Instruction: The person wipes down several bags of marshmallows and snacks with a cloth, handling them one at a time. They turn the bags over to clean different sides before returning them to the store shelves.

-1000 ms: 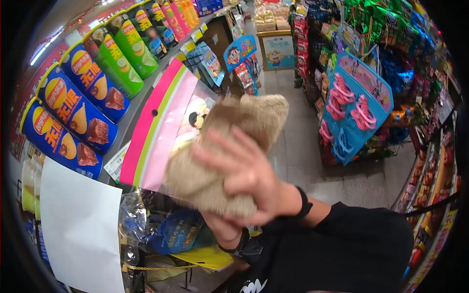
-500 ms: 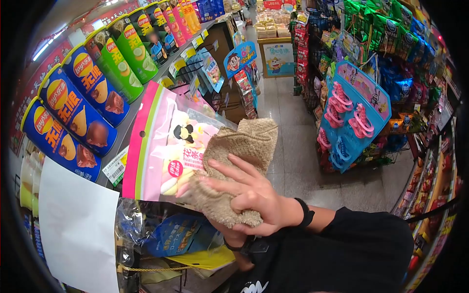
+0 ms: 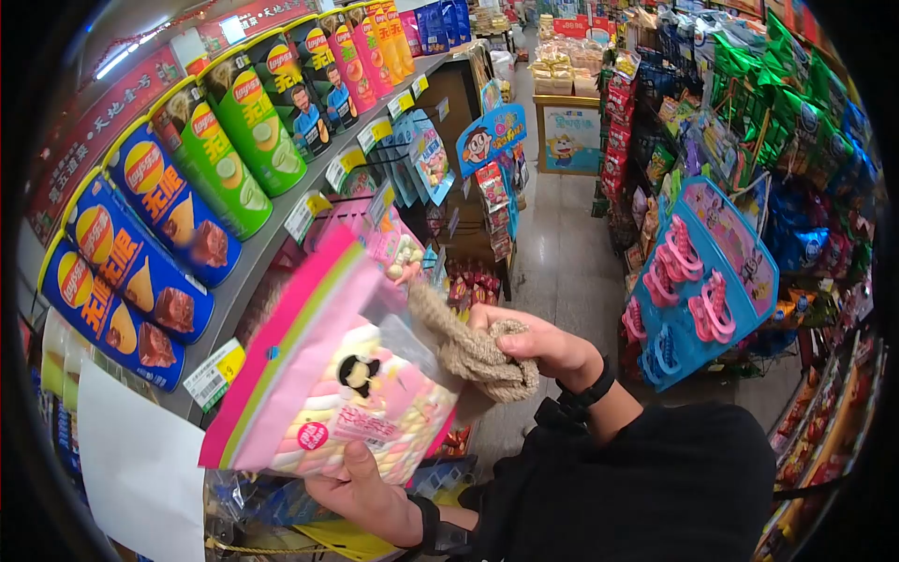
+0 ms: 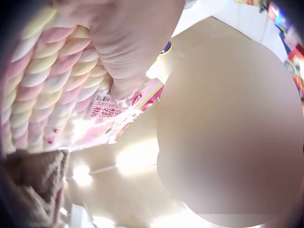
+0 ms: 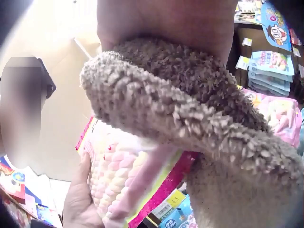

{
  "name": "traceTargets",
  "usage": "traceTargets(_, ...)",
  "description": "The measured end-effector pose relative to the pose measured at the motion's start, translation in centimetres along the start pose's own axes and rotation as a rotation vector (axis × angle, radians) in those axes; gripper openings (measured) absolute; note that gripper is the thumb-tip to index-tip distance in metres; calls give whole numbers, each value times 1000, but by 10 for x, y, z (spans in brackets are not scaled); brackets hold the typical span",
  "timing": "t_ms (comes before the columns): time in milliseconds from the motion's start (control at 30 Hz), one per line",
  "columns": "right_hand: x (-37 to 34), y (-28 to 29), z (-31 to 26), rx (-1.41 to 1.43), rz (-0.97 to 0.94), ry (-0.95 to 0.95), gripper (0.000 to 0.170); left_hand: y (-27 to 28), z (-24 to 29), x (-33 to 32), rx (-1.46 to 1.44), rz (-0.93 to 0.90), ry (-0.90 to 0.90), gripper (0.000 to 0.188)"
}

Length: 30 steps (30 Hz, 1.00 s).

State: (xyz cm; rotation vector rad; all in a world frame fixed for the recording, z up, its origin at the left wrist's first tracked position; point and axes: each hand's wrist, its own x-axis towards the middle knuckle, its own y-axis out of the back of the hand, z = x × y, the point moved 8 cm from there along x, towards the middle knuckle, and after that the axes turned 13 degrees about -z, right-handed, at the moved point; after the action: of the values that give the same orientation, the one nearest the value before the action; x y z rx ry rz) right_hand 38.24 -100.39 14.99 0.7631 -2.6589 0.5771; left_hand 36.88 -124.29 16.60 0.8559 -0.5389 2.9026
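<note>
My left hand [image 3: 367, 501] grips a pink-topped bag of marshmallow twists [image 3: 412, 403] by its lower edge, thumb on the front. The clear front shows pastel twisted ropes and a small dark-haired cartoon figure. At the bag's right side my right hand [image 3: 557, 351] holds a bunched beige fluffy cloth [image 3: 482, 361], which overlaps the bag's edge in the head view. In the left wrist view the thumb presses the plastic, and part of the cloth [image 4: 33, 185] shows below the bag. The right wrist view has the cloth [image 5: 175, 104] folded under the hand [image 5: 166, 23].
Tall chip canisters [image 3: 169, 215] line the shelf at left, with price tags [image 3: 215, 375] along its edge. A white sheet [image 3: 140, 459] stands at lower left. Hanging snack bags [image 3: 426, 159] project beyond the shelf. Across the aisle floor [image 3: 571, 234] is a blue display card [image 3: 707, 272] with pink sandal-shaped items.
The cloth was spread over the bag's right part under my right hand; now it is bunched at the bag's right side. My left hand has come into view below the bag, which tilts more.
</note>
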Motion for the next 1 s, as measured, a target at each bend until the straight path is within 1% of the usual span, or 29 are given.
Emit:
traceTargets(33, -1, 8, 4, 85, -41, -19, 31, -12, 3, 5, 1, 5, -8, 70)
traceTargets(100, -3, 18, 14, 254, -130, -57, 32, -47, 8, 18, 293, -9, 30, 66)
traceTargets(133, -3, 24, 19, 288, -151, -62, 32, -60, 9, 18, 432, 45, -36, 60)
traceTargets(167, -4, 25, 22, 400, -151, -57, 32, -70, 5, 19, 434, 53, -37, 60)
traceTargets(233, -16, 28, 28, 607, 27, -142, 32, -95, 0, 26, 611, -27, -24, 55)
traceTargets(267, -17, 32, 36, 714, -93, -97, 35, -102, -12, 28, 454, -55, 34, 52)
traceTargets(300, -12, 38, 40, 783, -241, -4, 33, -110, -16, 29, 458, -52, 17, 52)
traceTargets(367, -19, 50, 41, 803, -39, -115, 38, -129, -20, 31, 600, -68, -79, 52)
traceTargets(400, -20, 50, 41, 804, -39, -113, 38, -134, -31, 31, 678, -65, -74, 57)
traceTargets(433, -19, 50, 40, 799, -44, -69, 42, -143, -35, 30, 677, -66, -73, 57)
traceTargets(467, -19, 51, 39, 792, -49, -25, 47, -159, -38, 28, 766, -136, -83, 61)
traceTargets(500, -24, 59, 49, 791, -48, -25, 47, -174, -43, 26, 856, -206, -91, 64)
traceTargets(533, -27, 65, 51, 837, -184, 133, 52, -187, -47, 21, 980, -291, -121, 71)
traceTargets(567, -34, 66, 46, 878, -321, 292, 57, -201, -47, 14, 1026, -355, -107, 77)
traceTargets(600, -47, 92, 71, 561, 78, 91, 56, -213, -49, 7, 1079, -397, -121, 78)
traceTargets(633, -49, 96, 69, 558, 76, 84, 56, -221, -52, 3, 1130, -437, -135, 80)
traceTargets(667, -52, 102, 65, 555, 87, 97, 56, -224, -53, 3, 1128, -430, -131, 80)
traceTargets(733, -56, 110, 61, 554, 113, 125, 56, -237, -56, -1, 1253, -513, -178, 78)
traceTargets(767, -57, 113, 59, 557, 124, 141, 56, -238, -58, -2, 1256, -511, -173, 78)
traceTargets(833, -51, 117, 58, 572, 132, 177, 56, -244, -66, -2, 1258, -600, -180, 76)
traceTargets(867, -46, 119, 56, 578, 137, 199, 56, -245, -73, -3, 1244, -631, -160, 76)
traceTargets(900, -43, 122, 54, 582, 142, 219, 56, -244, -75, -4, 1252, -625, -161, 76)
traceTargets(967, -34, 132, 48, 581, 145, 255, 56, -244, -86, -4, 1208, -665, -85, 77)
traceTargets(1000, -30, 138, 46, 581, 144, 272, 55, -243, -91, -4, 1202, -666, -77, 78)
